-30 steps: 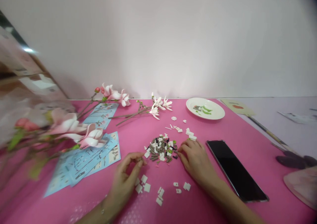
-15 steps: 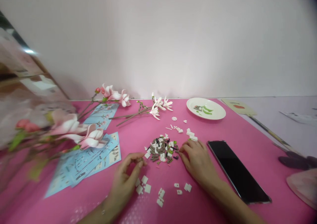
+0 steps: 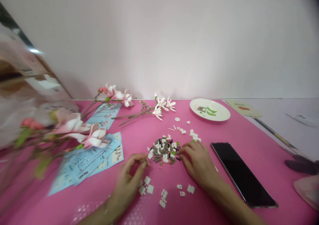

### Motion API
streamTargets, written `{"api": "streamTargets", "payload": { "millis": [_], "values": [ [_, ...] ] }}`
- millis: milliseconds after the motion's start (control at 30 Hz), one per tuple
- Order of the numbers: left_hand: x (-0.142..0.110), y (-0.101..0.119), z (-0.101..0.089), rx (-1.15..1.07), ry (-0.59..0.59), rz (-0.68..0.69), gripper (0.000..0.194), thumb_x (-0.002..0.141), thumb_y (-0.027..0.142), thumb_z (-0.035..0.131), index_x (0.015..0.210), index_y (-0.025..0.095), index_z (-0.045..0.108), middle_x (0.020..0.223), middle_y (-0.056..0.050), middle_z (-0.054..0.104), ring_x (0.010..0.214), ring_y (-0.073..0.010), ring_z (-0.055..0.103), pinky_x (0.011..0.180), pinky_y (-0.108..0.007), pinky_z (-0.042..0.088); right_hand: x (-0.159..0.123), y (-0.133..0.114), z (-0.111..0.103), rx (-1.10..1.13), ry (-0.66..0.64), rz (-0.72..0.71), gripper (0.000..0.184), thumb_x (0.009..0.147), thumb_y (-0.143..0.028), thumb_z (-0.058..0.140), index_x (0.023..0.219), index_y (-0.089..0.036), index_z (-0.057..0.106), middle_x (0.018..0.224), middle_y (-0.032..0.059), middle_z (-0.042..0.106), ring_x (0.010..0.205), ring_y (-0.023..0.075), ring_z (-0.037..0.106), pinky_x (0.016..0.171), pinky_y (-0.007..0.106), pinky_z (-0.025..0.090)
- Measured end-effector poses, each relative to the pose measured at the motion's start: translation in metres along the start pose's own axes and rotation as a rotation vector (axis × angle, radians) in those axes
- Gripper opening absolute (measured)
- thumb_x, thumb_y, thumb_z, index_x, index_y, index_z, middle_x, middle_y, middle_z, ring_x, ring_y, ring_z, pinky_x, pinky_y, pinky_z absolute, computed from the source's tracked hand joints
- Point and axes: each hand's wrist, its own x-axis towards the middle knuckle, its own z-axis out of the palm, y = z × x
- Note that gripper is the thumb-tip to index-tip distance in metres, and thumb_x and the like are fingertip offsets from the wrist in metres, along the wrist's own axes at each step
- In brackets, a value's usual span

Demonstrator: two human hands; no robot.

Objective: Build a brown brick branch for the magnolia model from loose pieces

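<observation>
A heap of small brown, white, black and green building bricks [image 3: 161,150] lies in the middle of the pink table. Left of the heap is my left hand [image 3: 133,172], thumb and index finger pinched together; whatever may be between them is too small to name. My right hand [image 3: 195,157] rests at the heap's right edge with its fingers curled down together, and the fingertips are partly hidden. Nearer me lie loose white plates [image 3: 146,185], joined white pieces [image 3: 163,198] and small white bricks [image 3: 182,193]. White pieces [image 3: 195,136] also sit just beyond my right hand.
A black phone [image 3: 243,173] lies right of my right arm. At the back are a white plate [image 3: 223,113] with green pieces and white brick flowers [image 3: 161,107]. Pink magnolia flowers [image 3: 96,137] lie over blue instruction sheets [image 3: 62,175] at left. Bubble wrap [image 3: 134,215] is near the front.
The whole view has shifted slightly, so things appear a little farther right. Both hands stay in nearly the same places beside the heap.
</observation>
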Motion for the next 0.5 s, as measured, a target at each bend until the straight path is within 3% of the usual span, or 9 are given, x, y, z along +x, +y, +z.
{"api": "streamTargets", "payload": {
  "millis": [200, 500],
  "values": [
    [0.0, 0.0, 0.002, -0.025, -0.021, -0.042, 0.012, 0.088, 0.022, 0.053, 0.097, 0.021, 0.062, 0.08, -0.001, 0.065, 0.079, -0.0148, 0.061, 0.073, -0.024, 0.048, -0.002, -0.008, 0.003, 0.095, -0.051, -0.125, 0.017, 0.086, -0.013, 0.051, 0.084, -0.021, 0.066, 0.09, 0.0055, 0.062, 0.085, 0.0197, 0.055, 0.087, 0.041, 0.037],
    [0.0, 0.001, 0.002, -0.055, -0.017, -0.027, 0.014, 0.088, 0.019, 0.053, 0.098, 0.022, 0.062, 0.08, 0.0, 0.066, 0.079, -0.0141, 0.061, 0.073, -0.023, 0.048, -0.003, 0.005, 0.0, 0.012, -0.052, 0.018, 0.023, 0.076, -0.004, 0.048, 0.082, -0.018, 0.066, 0.084, 0.008, 0.059, 0.084, 0.0238, 0.053, 0.079, 0.04, 0.04]
  ]
}}
